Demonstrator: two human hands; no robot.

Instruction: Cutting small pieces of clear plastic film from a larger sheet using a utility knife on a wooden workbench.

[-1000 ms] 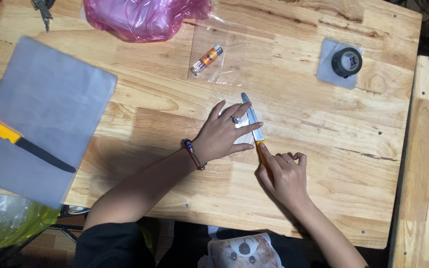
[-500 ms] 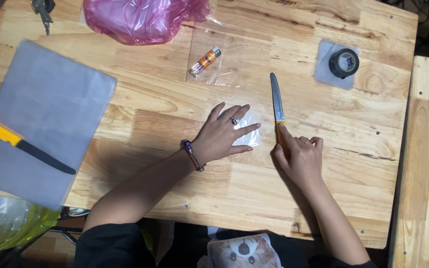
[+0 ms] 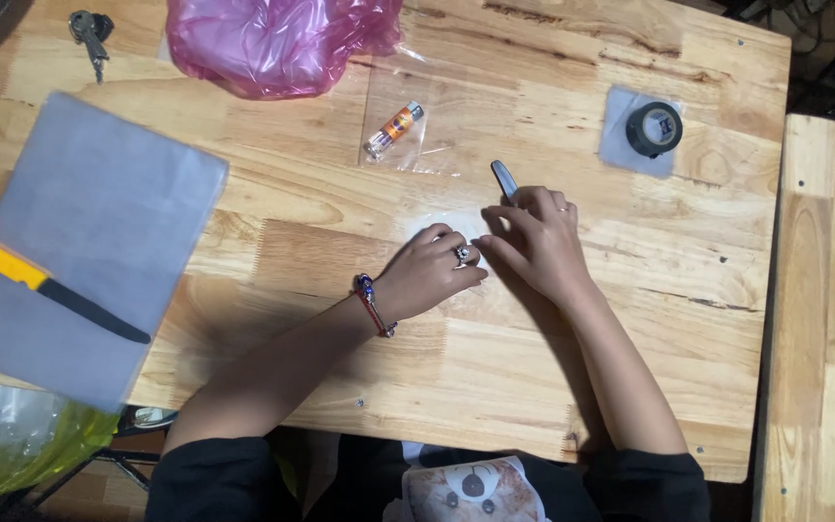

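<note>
R hand (image 3: 536,244) is clenched round a knife (image 3: 504,178), only the blade tip showing past the fingers, pointing to the far side of the wooden table (image 3: 572,406). L hand (image 3: 429,274), fingers curled, presses on a small clear plastic piece (image 3: 437,230) just beside the R hand; can't tell if it's pinching it or just pinning it. Far of both: lighter (image 3: 392,130) in a clear bag. Far right: black tape roll (image 3: 654,129). Far left: pink bag (image 3: 277,41), keys (image 3: 91,31). Left: grey sheet (image 3: 89,242) w/ a yellow-handled knife (image 3: 45,285) on it.
</note>
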